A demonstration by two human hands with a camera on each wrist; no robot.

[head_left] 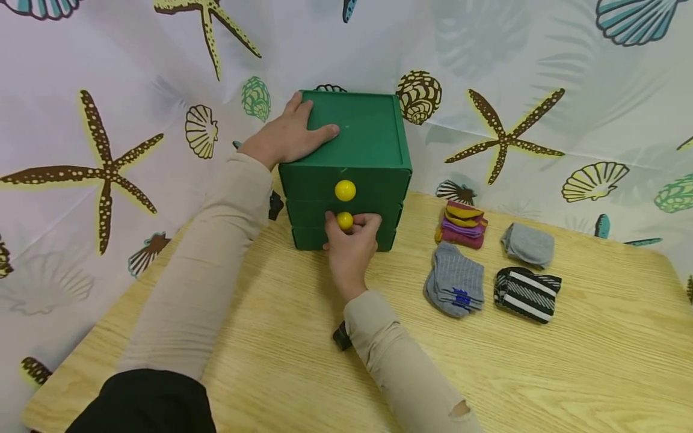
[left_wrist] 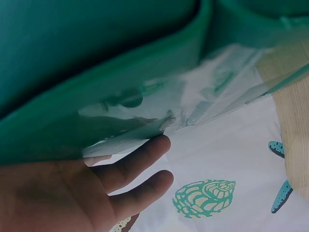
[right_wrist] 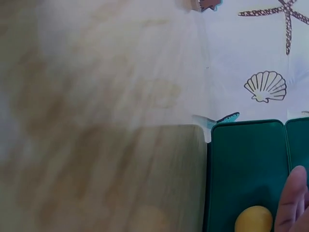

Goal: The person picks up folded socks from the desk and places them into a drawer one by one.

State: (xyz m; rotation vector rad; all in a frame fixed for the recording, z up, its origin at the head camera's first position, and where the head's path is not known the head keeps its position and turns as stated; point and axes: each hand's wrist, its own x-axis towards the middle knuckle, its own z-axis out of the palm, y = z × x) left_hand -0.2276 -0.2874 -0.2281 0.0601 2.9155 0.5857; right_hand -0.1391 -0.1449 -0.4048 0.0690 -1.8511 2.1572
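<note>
A green box of drawers (head_left: 352, 129) with yellow ball knobs stands against the patterned cloth. My left hand (head_left: 289, 135) rests on its top at the left, thumb flat on the lid and fingers reaching to the left edge. In the left wrist view, straight fingers (left_wrist: 140, 169) show under the glossy green side. My right hand (head_left: 352, 249) is at the front, thumb and curled fingers round the middle drawer's yellow knob (head_left: 344, 221). Above it, the top knob (head_left: 345, 190) is untouched. The bottom knob (right_wrist: 253, 220) shows only in the right wrist view, beside the hand. All the drawers look closed.
Right of the box on the wooden table (head_left: 281, 337) lie folded socks: a maroon, purple and mustard bundle (head_left: 462, 225), a plain grey one (head_left: 529, 245), a ribbed grey one (head_left: 456, 279) and a black-and-white striped one (head_left: 527, 293). A seashell-print cloth (head_left: 346, 54) hangs behind.
</note>
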